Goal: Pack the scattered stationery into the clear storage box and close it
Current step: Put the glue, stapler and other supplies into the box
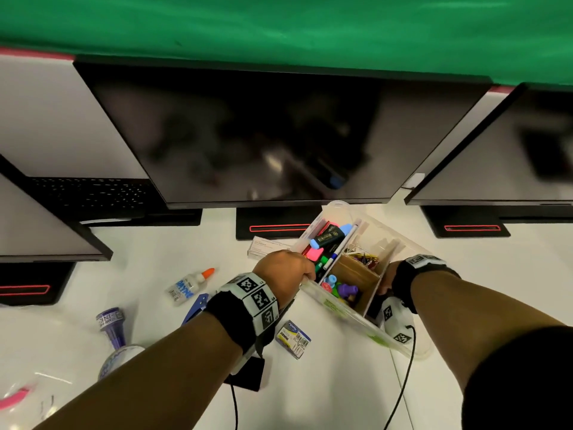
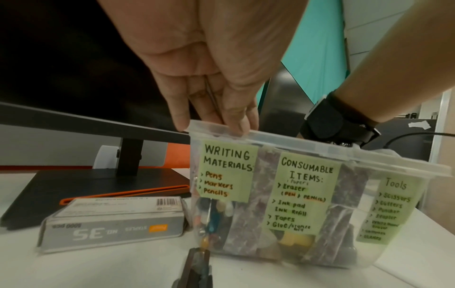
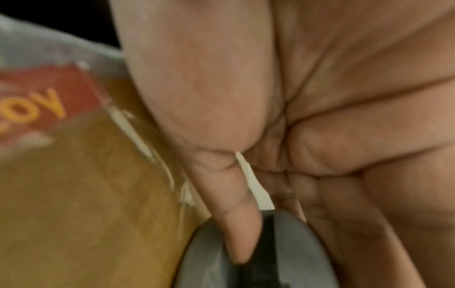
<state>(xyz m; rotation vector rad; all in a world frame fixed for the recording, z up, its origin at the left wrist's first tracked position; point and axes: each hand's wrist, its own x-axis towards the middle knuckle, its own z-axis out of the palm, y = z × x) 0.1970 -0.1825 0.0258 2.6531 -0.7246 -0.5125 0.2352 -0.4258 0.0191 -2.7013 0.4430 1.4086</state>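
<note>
The clear storage box (image 1: 341,308) stands open on the white desk, split by brown cardboard dividers (image 1: 356,274). Green labels on its near wall (image 2: 320,150) read writing materials, consumable items and tools. Highlighters and pens (image 1: 328,240) fill the left section, and clips and small coloured pieces lie in the middle. My left hand (image 1: 307,276) hooks its fingers (image 2: 234,124) over the box's left rim. My right hand (image 1: 386,283) reaches down into the right section, with its thumb (image 3: 234,224) and curled fingers round a grey and black tool (image 3: 295,253).
Left of the box lie a glue bottle (image 1: 190,285), a blue tool (image 1: 195,305), a purple ink bottle (image 1: 113,327) and a small blue and yellow packet (image 1: 293,338). A grey staples box (image 2: 115,224) lies against the box's left side. Monitors (image 1: 248,135) stand close behind.
</note>
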